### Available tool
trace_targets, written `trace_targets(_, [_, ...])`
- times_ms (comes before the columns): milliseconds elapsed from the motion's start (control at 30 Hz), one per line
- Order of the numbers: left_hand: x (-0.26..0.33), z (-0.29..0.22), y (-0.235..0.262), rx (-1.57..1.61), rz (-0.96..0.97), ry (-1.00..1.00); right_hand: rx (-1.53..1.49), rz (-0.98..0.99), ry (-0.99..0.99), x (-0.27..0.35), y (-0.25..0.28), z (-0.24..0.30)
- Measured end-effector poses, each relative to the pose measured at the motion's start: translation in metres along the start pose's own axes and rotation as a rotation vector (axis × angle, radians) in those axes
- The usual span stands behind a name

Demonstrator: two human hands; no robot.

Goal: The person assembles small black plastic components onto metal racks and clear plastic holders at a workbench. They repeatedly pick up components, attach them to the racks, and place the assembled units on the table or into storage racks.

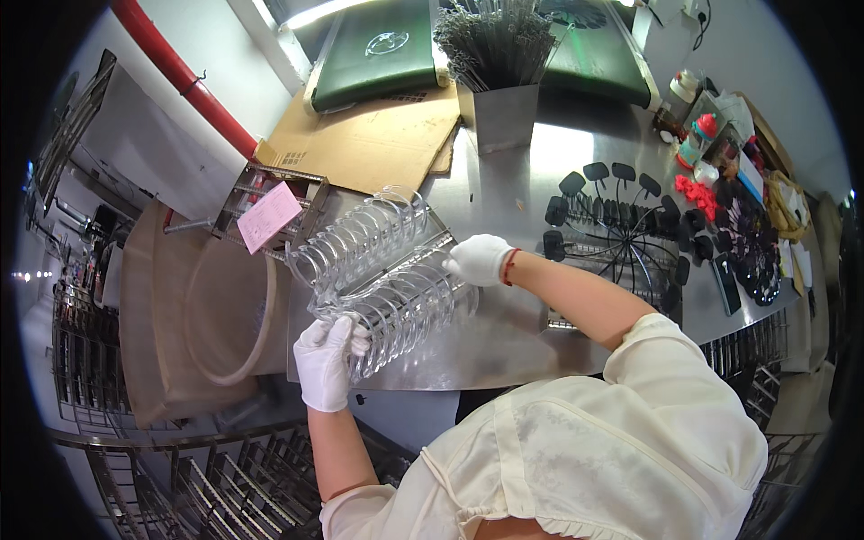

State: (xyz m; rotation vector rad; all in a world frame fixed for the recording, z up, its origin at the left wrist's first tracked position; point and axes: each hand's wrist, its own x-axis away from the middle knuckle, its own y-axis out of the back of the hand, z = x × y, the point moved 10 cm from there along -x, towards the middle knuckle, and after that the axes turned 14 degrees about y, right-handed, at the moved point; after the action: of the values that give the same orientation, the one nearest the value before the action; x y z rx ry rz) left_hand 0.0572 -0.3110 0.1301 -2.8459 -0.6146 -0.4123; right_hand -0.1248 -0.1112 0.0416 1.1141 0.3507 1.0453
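Note:
A metal rack (416,253) holds two rows of clear, curved, loop-like plastic pieces (396,315). It lies slanted over the left part of the steel table (504,351). My left hand (326,362), in a white glove, has its fingers curled round the rack's near left end. At the far right end, my right hand (481,260), gloved in white too, has its fingers closed on the rack's end. Just what the right fingertips grip is partly hidden.
Right of the rack stands another rack with black-padded pieces (621,216). A metal bin of thin wires (504,121) stands behind, near two green conveyor belts (373,54). Flat cardboard (360,135) and a pink paper (269,218) lie left; bottles (697,139) and a phone (725,283) lie right.

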Motion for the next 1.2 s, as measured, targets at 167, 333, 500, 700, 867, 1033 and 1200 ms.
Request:
trace_targets(167, [-0.004,-0.006,-0.023,0.079,0.189,-0.027,0.054,0.088,0.006,-0.017,-0.006,-0.008])
trace_targets(333, [-0.004,-0.01,-0.034,0.14,0.281,-0.056,0.127,0.033,-0.064,-0.012,-0.004,-0.001])
trace_targets(500, [0.008,-0.014,-0.073,-0.118,0.335,-0.091,-0.13,-0.304,0.14,0.011,0.042,0.03])
trace_targets(700, [-0.021,0.053,-0.078,0.155,0.402,0.396,-0.188,-0.749,0.627,0.088,0.091,0.095])
trace_targets(867, [-0.095,-0.099,0.069,0.922,0.376,-0.141,-0.518,-0.518,0.098,0.067,0.048,-0.038])
trace_targets(1033, [-0.092,-0.155,0.135,0.62,0.09,-0.49,-0.231,-0.172,0.068,0.022,-0.02,-0.056])
trace_targets(1200, [-0.094,-0.136,0.01,0.058,-0.221,-0.42,-0.028,-0.045,0.006,0.016,-0.009,-0.026])
